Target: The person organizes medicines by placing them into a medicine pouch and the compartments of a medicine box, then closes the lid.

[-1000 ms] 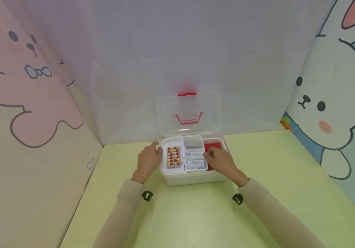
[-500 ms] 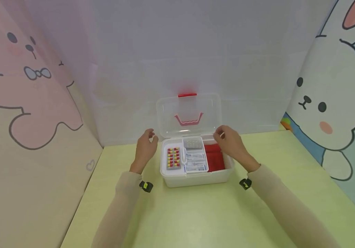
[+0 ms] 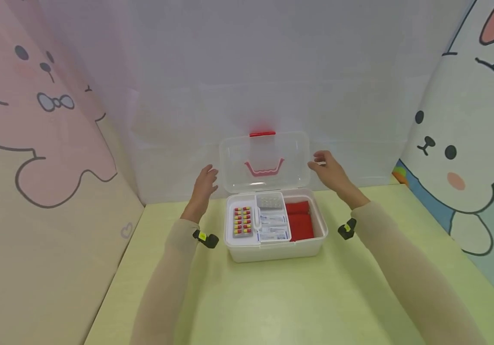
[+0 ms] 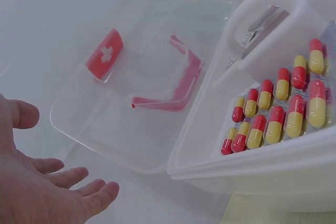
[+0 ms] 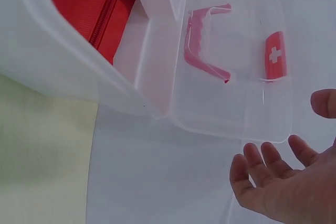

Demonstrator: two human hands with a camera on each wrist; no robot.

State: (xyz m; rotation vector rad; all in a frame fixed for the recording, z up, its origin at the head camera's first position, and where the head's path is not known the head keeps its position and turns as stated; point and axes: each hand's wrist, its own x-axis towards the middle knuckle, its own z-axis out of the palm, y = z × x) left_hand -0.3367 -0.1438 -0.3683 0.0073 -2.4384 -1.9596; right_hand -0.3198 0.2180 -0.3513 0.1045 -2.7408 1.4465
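Observation:
A white first-aid box stands on the table, its clear lid raised at the back. Inside its white tray lie a blister pack of red and yellow capsules, a second blister pack and small white-and-blue packets. A red zippered pouch fills part of the right compartment. Just left of the lid is my left hand, fingers spread and holding nothing. My right hand hovers by the lid's right edge with loosely bent fingers, also holding nothing; a small gap to the lid shows in the right wrist view.
On the lid are a pink handle and a red latch with a white cross. A pale wall sheet rises behind the box. Cartoon-printed panels border the yellow-green table on both sides.
My right hand has left the red pouch and moved up and right to beside the lid. My left hand has risen from the box's left rim to beside the lid.

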